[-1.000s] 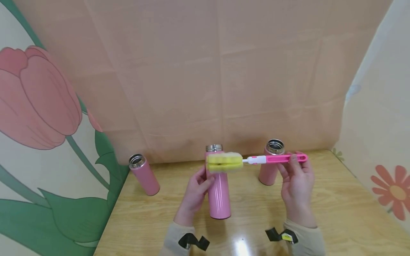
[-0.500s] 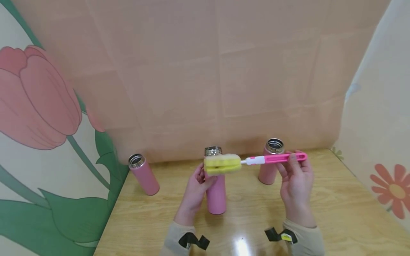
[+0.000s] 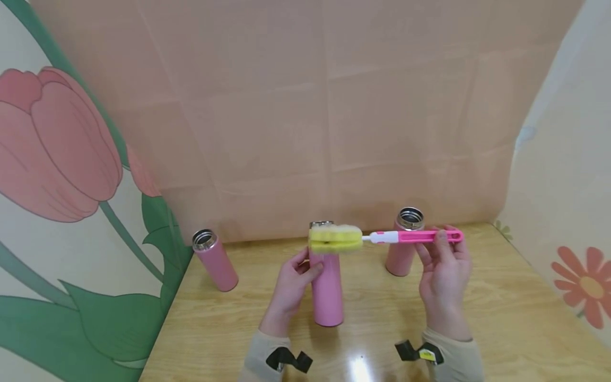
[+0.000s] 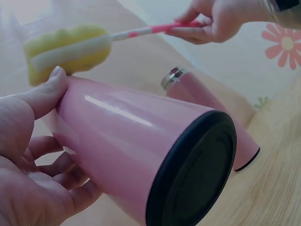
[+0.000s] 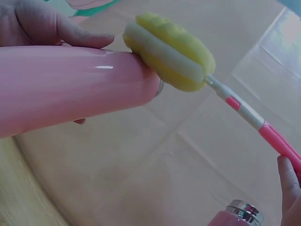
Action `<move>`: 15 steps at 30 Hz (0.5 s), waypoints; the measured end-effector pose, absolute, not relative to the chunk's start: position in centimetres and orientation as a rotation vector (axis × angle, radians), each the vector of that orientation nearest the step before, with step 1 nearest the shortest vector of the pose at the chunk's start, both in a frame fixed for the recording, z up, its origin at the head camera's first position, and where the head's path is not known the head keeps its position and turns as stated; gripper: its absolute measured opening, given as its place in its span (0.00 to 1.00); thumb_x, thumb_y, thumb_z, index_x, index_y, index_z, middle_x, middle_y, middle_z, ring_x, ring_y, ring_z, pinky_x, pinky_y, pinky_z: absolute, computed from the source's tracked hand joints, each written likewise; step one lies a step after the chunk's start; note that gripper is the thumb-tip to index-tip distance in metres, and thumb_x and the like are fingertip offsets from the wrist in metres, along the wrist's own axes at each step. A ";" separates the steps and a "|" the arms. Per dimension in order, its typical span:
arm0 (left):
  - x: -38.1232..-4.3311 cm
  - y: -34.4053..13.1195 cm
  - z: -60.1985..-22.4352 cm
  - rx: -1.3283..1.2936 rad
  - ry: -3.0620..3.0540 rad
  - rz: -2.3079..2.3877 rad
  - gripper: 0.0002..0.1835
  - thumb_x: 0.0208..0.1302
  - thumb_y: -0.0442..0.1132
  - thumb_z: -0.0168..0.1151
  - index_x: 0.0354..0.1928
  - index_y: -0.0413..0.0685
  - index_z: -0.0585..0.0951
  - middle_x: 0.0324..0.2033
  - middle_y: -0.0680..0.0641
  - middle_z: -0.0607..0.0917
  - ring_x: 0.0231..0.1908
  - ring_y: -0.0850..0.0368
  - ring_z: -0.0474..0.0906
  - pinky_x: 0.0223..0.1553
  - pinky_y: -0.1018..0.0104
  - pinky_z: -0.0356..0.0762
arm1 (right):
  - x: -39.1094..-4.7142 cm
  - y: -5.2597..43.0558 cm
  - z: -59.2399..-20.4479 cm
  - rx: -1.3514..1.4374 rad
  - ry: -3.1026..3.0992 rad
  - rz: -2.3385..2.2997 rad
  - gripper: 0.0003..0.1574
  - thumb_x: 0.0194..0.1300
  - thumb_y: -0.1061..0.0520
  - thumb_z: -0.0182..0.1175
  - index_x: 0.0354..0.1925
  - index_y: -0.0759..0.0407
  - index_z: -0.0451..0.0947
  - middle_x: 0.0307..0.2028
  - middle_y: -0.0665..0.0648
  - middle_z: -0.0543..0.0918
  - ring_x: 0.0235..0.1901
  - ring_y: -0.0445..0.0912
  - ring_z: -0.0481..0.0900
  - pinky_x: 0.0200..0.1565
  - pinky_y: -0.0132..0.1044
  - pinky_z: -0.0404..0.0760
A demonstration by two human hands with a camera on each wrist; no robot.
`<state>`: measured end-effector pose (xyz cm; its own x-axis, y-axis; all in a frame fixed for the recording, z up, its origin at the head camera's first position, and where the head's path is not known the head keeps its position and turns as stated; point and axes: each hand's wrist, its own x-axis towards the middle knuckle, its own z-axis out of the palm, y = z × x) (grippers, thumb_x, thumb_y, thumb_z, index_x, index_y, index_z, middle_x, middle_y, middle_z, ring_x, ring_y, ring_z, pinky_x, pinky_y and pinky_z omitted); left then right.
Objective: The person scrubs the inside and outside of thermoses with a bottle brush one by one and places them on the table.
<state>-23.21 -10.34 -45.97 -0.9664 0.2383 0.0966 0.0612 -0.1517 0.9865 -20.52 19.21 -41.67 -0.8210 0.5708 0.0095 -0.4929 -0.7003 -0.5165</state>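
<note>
A pink bottle (image 3: 327, 294) with a steel neck is raised off the table, its dark base showing in the left wrist view. My left hand (image 3: 292, 281) grips it near the top, thumb on one side and fingers round the other. The handle end of a sponge bottle brush (image 3: 406, 237) is pinched by my right hand (image 3: 445, 276). Its yellow and white sponge head (image 5: 169, 52) lies crosswise against the bottle's upper side, just below the neck, overlapping it in the head view. The brush's pink and white handle (image 4: 155, 29) points to the right.
One open pink bottle (image 3: 217, 262) stands at the table's left edge. Another open bottle (image 3: 401, 254) stands behind the brush handle at the right. A peach cloth (image 3: 324, 106) hangs along the back of the wooden table (image 3: 382, 329), with flower-patterned walls at both sides.
The held bottle has shifted slightly, its base drawing up and then back down. The sponge head has dipped left and come back up and right along it. The standing bottles have not moved.
</note>
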 end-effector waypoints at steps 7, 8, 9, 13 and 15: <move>-23.2 -10.5 -46.0 0.349 1.990 2.246 0.35 0.70 0.41 0.75 0.76 0.45 0.75 0.65 0.41 0.82 0.58 0.47 0.81 0.59 0.57 0.82 | -20.6 19.2 -41.6 -0.206 -0.658 2.451 0.19 0.72 0.61 0.69 0.56 0.66 0.75 0.48 0.62 0.83 0.40 0.51 0.90 0.42 0.42 0.90; -23.2 -10.5 -46.0 0.349 1.995 2.243 0.35 0.70 0.40 0.75 0.76 0.45 0.75 0.65 0.42 0.82 0.58 0.47 0.81 0.59 0.57 0.82 | -20.6 19.2 -41.6 -0.207 -0.658 2.447 0.20 0.72 0.61 0.69 0.56 0.66 0.75 0.48 0.62 0.83 0.40 0.51 0.89 0.42 0.42 0.90; -23.3 -10.5 -46.1 0.345 2.002 2.239 0.35 0.70 0.40 0.75 0.76 0.46 0.75 0.66 0.42 0.82 0.58 0.47 0.81 0.59 0.57 0.82 | -20.6 19.2 -41.6 -0.209 -0.654 2.443 0.20 0.72 0.61 0.70 0.56 0.66 0.75 0.48 0.62 0.83 0.40 0.51 0.89 0.42 0.42 0.90; -23.3 -10.5 -46.1 0.338 2.031 2.232 0.36 0.68 0.40 0.77 0.76 0.47 0.76 0.66 0.43 0.82 0.58 0.47 0.81 0.58 0.56 0.83 | -20.6 19.2 -41.7 -0.211 -0.662 2.421 0.22 0.71 0.60 0.70 0.57 0.66 0.75 0.49 0.63 0.82 0.41 0.51 0.89 0.44 0.42 0.89; -23.3 -10.5 -46.1 0.329 2.033 2.233 0.36 0.68 0.40 0.77 0.76 0.47 0.76 0.66 0.44 0.82 0.58 0.48 0.82 0.57 0.56 0.83 | -20.6 19.2 -41.7 -0.211 -0.666 2.415 0.22 0.71 0.60 0.71 0.57 0.67 0.75 0.49 0.63 0.82 0.42 0.51 0.89 0.44 0.42 0.89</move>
<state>-23.30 -10.48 -46.06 -0.9712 0.2208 0.0896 0.0686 -0.1011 0.9925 -20.62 19.22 -41.75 -0.7967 0.6044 0.0094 -0.5238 -0.6826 -0.5096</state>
